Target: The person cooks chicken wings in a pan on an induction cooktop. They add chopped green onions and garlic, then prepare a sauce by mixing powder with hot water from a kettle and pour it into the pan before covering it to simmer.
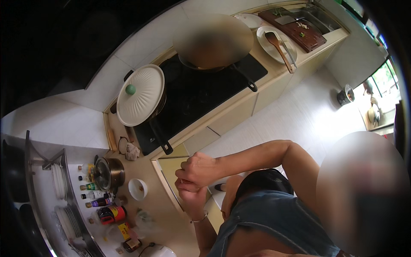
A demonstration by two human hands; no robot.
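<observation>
My right hand [200, 168] and my left hand [191, 195] are pressed together, fingers curled, in front of my body near the counter corner. Whether anything small lies between them is hidden. A bracelet [199, 217] circles my left wrist. Closest on the counter is a white bowl [138, 189] with a little brown residue inside. Beyond my hands, a long-handled pan [162, 138] sits on the black cooktop [196, 96], under a ribbed cream lid [143, 99] with a green knob [130, 89]. A second pan [205, 68] stands farther right, its contents blurred.
A wooden spatula [278, 49] rests across a white plate [265, 35]. Past it, a cleaver [285, 20] and chopped food lie on a brown cutting board [305, 37] beside the sink [321, 24]. A lidded steel pot [115, 172] and several condiment bottles [99, 200] line the left counter.
</observation>
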